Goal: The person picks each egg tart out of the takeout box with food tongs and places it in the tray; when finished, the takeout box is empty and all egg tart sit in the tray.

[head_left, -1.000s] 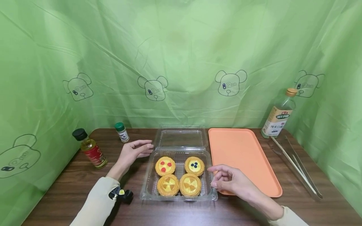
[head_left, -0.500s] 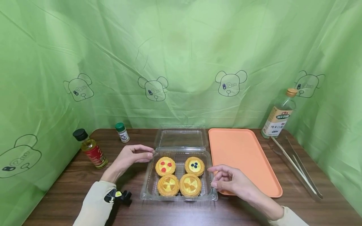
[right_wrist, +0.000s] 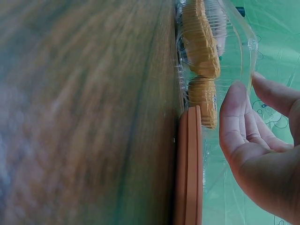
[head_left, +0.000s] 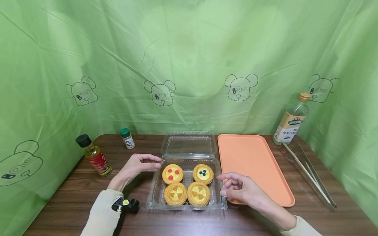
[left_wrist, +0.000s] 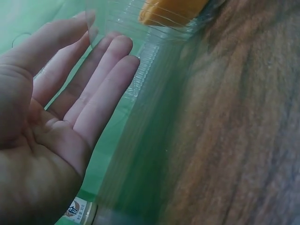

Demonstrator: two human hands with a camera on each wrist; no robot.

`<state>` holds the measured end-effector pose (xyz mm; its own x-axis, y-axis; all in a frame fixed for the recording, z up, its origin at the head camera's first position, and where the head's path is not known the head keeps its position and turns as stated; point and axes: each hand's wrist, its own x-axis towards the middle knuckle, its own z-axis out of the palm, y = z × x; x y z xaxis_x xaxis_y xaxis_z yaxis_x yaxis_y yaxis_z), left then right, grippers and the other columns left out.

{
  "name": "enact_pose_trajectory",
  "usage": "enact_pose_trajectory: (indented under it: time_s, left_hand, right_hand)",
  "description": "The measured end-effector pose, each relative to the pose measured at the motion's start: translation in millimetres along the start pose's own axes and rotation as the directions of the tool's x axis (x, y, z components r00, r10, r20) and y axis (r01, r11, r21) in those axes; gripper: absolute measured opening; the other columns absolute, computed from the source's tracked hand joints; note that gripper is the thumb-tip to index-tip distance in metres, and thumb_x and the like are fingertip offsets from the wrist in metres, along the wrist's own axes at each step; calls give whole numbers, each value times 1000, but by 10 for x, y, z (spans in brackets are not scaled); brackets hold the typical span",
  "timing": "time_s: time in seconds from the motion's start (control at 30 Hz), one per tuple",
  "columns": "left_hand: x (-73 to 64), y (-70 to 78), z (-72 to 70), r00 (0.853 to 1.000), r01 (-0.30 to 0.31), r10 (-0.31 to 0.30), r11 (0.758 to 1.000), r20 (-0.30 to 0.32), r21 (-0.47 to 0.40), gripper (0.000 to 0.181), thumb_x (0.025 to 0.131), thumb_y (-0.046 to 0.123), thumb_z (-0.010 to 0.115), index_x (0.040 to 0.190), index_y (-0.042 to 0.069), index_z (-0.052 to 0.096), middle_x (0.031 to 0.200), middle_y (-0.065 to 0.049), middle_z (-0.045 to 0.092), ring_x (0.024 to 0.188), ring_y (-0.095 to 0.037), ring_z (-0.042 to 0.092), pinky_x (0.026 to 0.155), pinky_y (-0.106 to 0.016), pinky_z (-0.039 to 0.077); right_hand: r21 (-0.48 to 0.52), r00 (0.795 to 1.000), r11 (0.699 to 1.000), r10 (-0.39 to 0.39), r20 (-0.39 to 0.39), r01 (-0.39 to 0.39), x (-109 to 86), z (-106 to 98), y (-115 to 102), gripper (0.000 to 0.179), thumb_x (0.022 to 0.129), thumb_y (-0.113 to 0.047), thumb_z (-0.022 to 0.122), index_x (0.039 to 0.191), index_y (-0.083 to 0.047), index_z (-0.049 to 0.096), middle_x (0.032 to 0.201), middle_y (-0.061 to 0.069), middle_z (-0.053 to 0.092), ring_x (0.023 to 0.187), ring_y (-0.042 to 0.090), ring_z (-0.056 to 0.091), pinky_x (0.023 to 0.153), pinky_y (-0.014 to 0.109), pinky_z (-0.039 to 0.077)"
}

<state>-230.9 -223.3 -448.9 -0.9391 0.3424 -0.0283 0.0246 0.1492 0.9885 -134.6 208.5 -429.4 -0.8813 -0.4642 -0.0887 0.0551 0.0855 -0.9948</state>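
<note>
From my end, the clear box (head_left: pixel 189 207) of four tarts (head_left: pixel 199 193) sits mid-desk (head_left: pixel 177 226), its lid (head_left: pixel 190 144) laid open toward the back edge. My left fingers (left_wrist: pixel 77 30) seem to pinch its left rim toward the rear; my right fingers (right_wrist: pixel 233 101) pinch its right rim. I judge this as steadying the box; next calls for even pressure both sides.

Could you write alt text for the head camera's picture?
A person's left hand and right hand flank an open clear plastic box holding four round tarts on a wooden table. To the right are an orange tray, metal tongs and a glass bottle; to the left, a red-labelled bottle and green-capped shaker.
</note>
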Motion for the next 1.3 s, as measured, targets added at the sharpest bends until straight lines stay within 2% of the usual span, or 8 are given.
enact_pose_trajectory:
  time_s: [0.3,0.43,0.53,0.6,0.77,1.0,1.13,1.3]
  left_hand:
    - [-3,-3,6,998,37,-34,998,-45,56,37,91,15,87,122,-3,77,116,-16,77,102,-20,75,88,-33,62]
    - [-10,-2,0,998,30,-27,998,-56,63,36,90,15,88,120,-3,77,116,-16,78,101,-20,75,87,-33,62]
    - [-3,4,10,999,19,-16,997,-46,71,36,90,15,88,120,-3,78,116,-16,78,101,-21,75,87,-34,62]
    - [0,3,16,999,19,-15,997,-41,78,36,90,16,88,120,-2,78,116,-16,78,101,-21,75,87,-34,62]
    - [-6,4,16,999,21,-17,996,-49,82,35,90,16,89,119,-2,78,115,-15,78,101,-20,75,86,-33,62]
    - [-9,8,13,999,18,-13,994,-50,107,35,90,17,89,119,0,79,116,-14,78,103,-20,75,87,-31,61]
    - [-16,4,7,999,11,-6,992,-46,123,35,90,18,88,119,1,79,116,-13,78,103,-20,75,88,-31,61]
    - [-10,10,4,999,2,3,992,-38,126,34,91,17,87,119,0,79,116,-13,78,103,-20,75,87,-31,61]
  right_hand:
    - [-18,1000,1000,1,-2,-1,-6,-14,-10,57,95,-8,79,144,8,55,102,15,68,81,15,66,67,24,58]
    - [-133,997,990,-55,-46,48,-1,-77,-34,50,96,-12,79,141,3,62,102,14,71,86,18,69,73,27,59]
    - [-217,989,972,-108,-102,84,-32,-205,-91,47,98,-13,77,140,3,63,104,16,72,93,22,72,82,29,60]
    - [-221,984,971,-118,-131,87,-63,-319,-152,48,99,-12,75,142,4,61,105,20,71,94,25,72,86,31,60]
    - [-274,963,957,-158,-218,95,-147,-639,-341,48,101,-10,73,144,7,58,110,26,71,95,27,73,86,33,62]
    - [-429,919,900,-232,-319,78,-260,-1109,-519,46,104,-12,71,142,10,57,109,5,78,94,15,75,83,27,61]
    - [-517,893,856,-235,-383,4,-330,-1329,-566,50,104,-19,73,144,7,58,113,3,78,93,9,75,80,22,60]
    - [-647,859,755,-256,-443,-108,-431,-1608,-564,51,102,-31,75,143,-3,63,113,4,79,92,-2,71,76,14,53]
